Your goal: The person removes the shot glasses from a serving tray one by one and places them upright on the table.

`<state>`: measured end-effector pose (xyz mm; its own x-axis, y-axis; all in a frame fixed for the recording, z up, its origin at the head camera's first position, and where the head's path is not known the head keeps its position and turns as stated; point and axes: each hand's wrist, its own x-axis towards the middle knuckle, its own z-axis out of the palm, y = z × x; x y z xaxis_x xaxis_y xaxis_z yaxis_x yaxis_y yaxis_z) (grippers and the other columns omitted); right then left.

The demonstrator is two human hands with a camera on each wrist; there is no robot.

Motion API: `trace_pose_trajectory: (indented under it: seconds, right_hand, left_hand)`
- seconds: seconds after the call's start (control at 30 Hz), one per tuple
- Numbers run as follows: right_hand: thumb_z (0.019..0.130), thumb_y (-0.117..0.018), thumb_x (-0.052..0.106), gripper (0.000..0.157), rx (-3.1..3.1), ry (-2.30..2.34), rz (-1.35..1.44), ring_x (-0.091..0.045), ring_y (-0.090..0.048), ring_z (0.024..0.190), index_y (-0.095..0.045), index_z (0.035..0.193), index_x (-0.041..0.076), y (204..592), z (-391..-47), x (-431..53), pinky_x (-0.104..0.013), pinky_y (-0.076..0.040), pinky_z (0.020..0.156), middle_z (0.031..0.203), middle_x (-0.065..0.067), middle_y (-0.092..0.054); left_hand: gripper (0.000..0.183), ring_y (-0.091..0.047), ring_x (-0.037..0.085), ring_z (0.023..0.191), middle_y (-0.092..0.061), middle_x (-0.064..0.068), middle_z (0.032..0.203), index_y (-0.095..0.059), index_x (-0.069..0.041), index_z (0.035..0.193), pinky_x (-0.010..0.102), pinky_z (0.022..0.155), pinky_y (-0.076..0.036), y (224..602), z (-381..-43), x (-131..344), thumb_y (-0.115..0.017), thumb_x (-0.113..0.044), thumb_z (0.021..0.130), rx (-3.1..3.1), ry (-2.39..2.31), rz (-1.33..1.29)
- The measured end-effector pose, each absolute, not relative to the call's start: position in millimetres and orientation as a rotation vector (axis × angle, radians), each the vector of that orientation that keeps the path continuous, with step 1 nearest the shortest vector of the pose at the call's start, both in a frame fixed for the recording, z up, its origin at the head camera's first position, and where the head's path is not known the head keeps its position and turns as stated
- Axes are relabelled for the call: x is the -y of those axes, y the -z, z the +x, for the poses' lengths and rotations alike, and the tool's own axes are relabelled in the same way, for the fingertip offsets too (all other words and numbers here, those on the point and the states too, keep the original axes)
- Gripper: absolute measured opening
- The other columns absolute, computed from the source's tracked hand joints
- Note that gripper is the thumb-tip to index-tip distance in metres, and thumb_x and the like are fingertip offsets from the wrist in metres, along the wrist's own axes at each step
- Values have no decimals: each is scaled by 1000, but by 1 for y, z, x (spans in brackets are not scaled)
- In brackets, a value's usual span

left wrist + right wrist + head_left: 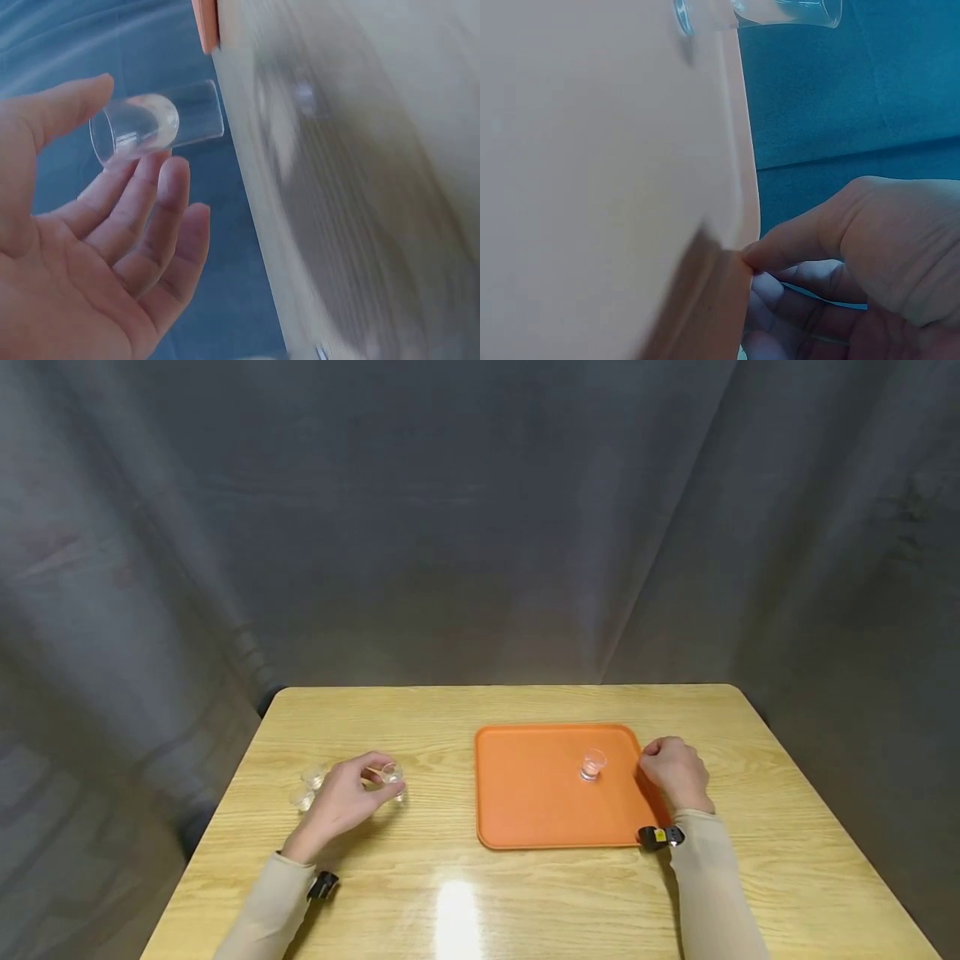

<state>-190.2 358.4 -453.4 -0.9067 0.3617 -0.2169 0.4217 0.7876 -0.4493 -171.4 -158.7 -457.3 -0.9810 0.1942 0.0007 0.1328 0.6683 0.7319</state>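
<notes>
Left forearm (262, 906): reaching forward, slanting inward.
Left hand (347, 792): bent inward at the wrist; thumb (71, 112) and fingers in a pinch, outer ones loosely bent.
Right forearm (712, 889): extended forward, leaning slightly inward.
Right hand (678, 772): turned inward, pinching, thumb (802, 236) above bent fingers (832, 319).

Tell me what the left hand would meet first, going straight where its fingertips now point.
Probably the orange tray, at its left rim; height is unclear, so the left hand and its shot glass might pass above.
</notes>
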Motion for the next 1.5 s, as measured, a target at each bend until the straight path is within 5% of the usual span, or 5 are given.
trace_pose_trajectory:
  seconds: [0.93,1.2,1.5]
  right_hand:
    - [93,-62,13,19,-2862,779,635,-34,-59,84,-70,104,1,456,-190,-356,-46,-43,76,98,-20,-69]
    - [93,-62,13,18,-2857,795,640,-34,-59,84,-69,105,0,455,-189,-357,-44,-43,75,97,-19,-68]
    - [94,-62,14,19,-2833,800,662,-35,-59,87,-69,107,1,455,-190,-357,-45,-42,77,99,-19,-68]
  left_hand:
    - [43,-66,15,83,-75,2,94,-74,-13,126,27,60,-48,439,-147,218,-82,-41,95,-2945,-1068,138]
    - [48,-73,28,91,-78,14,113,-75,-6,128,31,64,-47,438,-149,230,-82,-40,94,-3091,-995,185]
    - [50,-72,33,94,-77,17,107,-75,-5,126,36,69,-48,444,-152,235,-85,-39,91,-3110,-929,154]
